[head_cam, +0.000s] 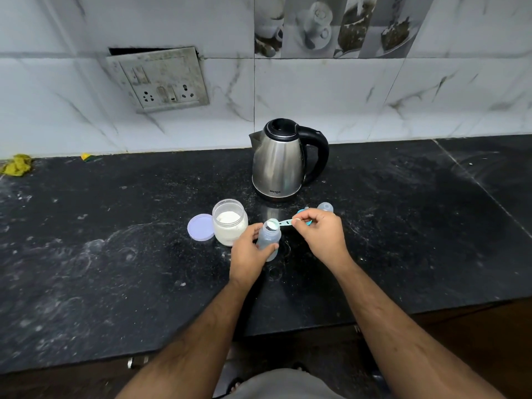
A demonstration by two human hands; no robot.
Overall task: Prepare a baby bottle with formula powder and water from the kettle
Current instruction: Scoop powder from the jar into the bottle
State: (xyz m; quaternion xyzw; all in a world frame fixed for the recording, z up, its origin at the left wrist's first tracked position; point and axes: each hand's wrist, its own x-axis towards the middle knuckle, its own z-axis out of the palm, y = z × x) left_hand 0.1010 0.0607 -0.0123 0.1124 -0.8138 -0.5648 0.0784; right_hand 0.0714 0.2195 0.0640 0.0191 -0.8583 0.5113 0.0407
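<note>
Left hand: the left hand (247, 249) is wrapped around the baby bottle (269, 237), thumb on the side facing me and fingers curled round the far side, keeping it upright on the counter.
Right hand: the right hand (322, 231) pinches the handle end of a small teal scoop (280, 223) between thumb and fingertips, the other fingers curled in.
Scoop: its bowl sits right over the open mouth of the bottle, at about 3 o'clock from the neck, with white powder showing at the opening.
Baby bottle: clear and bluish, uncapped, standing near the middle of the black counter (115, 254), at 6 o'clock from the kettle.
Formula jar: a clear jar (229, 223) with white powder inside stands open just beside the bottle at its 9 o'clock, close to the left hand's knuckles.
Jar lid: a pale lilac lid (200, 226) lies flat at 9 o'clock of the jar, touching or nearly touching its base.
Kettle: a steel kettle (280, 162) with a black lid and handle stands at 12 o'clock from the bottle, near the tiled wall, handle turned to 3 o'clock.
Bottle top: a clear cap (325, 208) and a bit of teal ring show just past the right hand at its 12 o'clock, partly hidden.
Wall: a grimy socket plate (161, 82) hangs at 10 o'clock from the kettle.
Far edge: a yellow cloth (17, 165) lies at the counter's far left corner.
</note>
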